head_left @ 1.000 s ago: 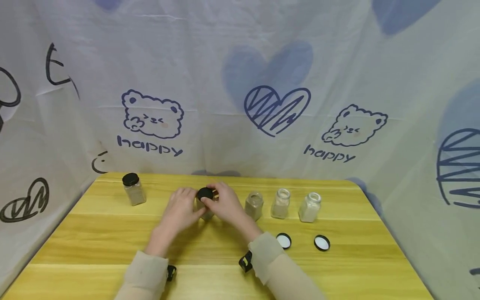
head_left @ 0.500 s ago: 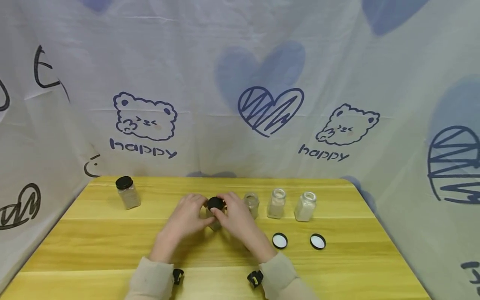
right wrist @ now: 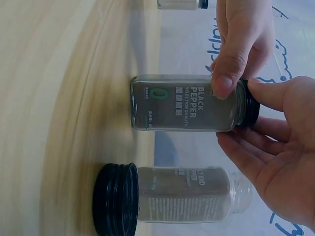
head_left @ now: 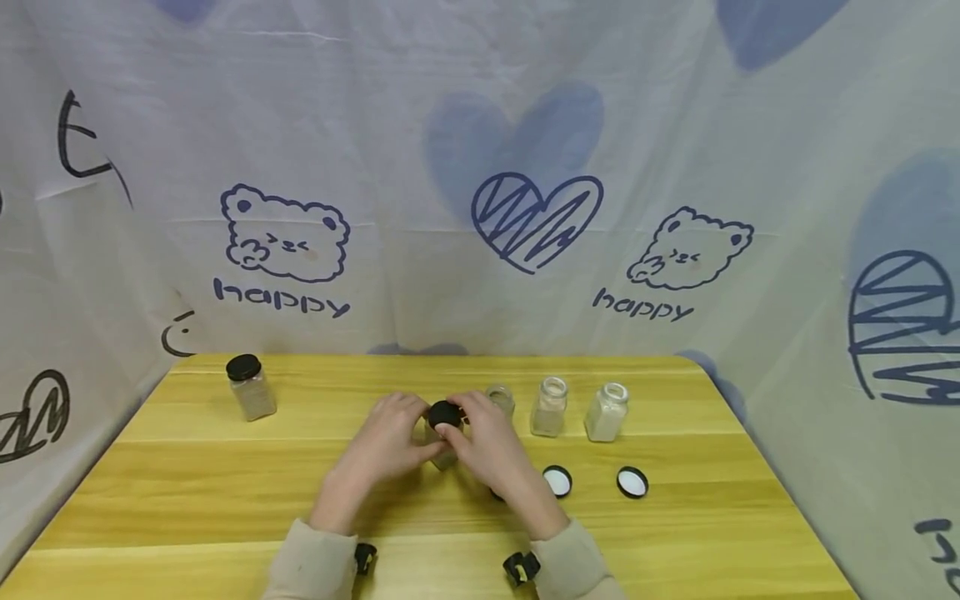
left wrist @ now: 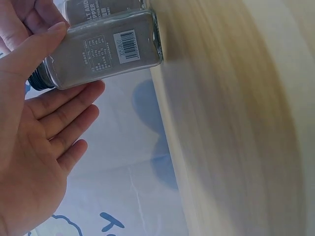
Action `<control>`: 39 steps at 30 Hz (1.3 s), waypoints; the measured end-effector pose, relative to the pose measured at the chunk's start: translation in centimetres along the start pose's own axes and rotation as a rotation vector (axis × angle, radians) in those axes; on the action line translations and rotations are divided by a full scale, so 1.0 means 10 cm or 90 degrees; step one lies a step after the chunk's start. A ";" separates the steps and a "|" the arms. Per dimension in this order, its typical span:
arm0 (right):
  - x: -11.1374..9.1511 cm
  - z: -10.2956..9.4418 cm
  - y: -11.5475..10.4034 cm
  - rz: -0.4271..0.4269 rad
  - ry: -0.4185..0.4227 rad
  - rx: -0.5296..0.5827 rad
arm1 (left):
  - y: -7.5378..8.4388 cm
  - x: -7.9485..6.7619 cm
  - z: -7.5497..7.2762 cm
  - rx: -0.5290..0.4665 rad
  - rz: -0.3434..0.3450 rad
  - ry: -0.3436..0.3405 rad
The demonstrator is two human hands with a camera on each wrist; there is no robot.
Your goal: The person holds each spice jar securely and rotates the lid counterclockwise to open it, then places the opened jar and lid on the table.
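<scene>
A glass black pepper jar (right wrist: 172, 105) with a black lid (head_left: 446, 414) stands upright between my two hands near the table's middle. My left hand (head_left: 391, 439) holds the jar's body, with its thumb (left wrist: 42, 46) on the glass. Around the lid, the thumb and fingers of my right hand (head_left: 486, 440) grip from the right side. Just right of them is an uncapped salt and pepper jar (right wrist: 187, 194), partly hidden behind my right hand in the head view. Whether the held jar's base touches the table is hard to tell.
Two more uncapped jars, one (head_left: 550, 407) beside the other (head_left: 606, 412), stand at the right. Before them lie upturned lids (head_left: 557, 482) (head_left: 632, 482); another lid (head_left: 497, 493) peeks from behind my right forearm. A capped jar (head_left: 251, 388) stands far left. A printed cloth (head_left: 420, 275) hangs behind.
Both hands and the held jar have moved right and a little toward me, closer to the uncapped jars. The head view has turned slightly. A third lid now shows beside my right forearm.
</scene>
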State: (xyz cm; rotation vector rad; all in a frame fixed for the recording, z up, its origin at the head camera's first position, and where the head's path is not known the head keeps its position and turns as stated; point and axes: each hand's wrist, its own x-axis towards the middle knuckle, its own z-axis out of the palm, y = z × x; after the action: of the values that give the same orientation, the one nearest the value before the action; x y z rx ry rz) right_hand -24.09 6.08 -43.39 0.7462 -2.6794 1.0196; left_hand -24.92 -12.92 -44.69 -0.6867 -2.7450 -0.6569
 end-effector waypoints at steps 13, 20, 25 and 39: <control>0.03 -0.14 0.06 -0.033 -0.108 0.010 | 0.01 -0.02 -0.01 0.001 0.007 0.002; 0.03 -0.17 0.08 -0.021 -0.108 0.084 | 0.01 -0.01 -0.02 -0.002 0.022 0.011; 0.05 -0.10 0.08 -0.027 -0.024 0.112 | 0.02 -0.01 -0.02 -0.001 0.027 0.010; 0.01 -0.04 0.12 -0.052 0.003 0.094 | 0.02 -0.01 0.03 0.030 0.029 0.004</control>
State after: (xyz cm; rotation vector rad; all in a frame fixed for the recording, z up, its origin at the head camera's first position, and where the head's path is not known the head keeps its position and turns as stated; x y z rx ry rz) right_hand -24.79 7.01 -43.75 0.8717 -2.5674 1.2052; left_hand -24.73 -12.69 -44.88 -0.7335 -2.7210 -0.5821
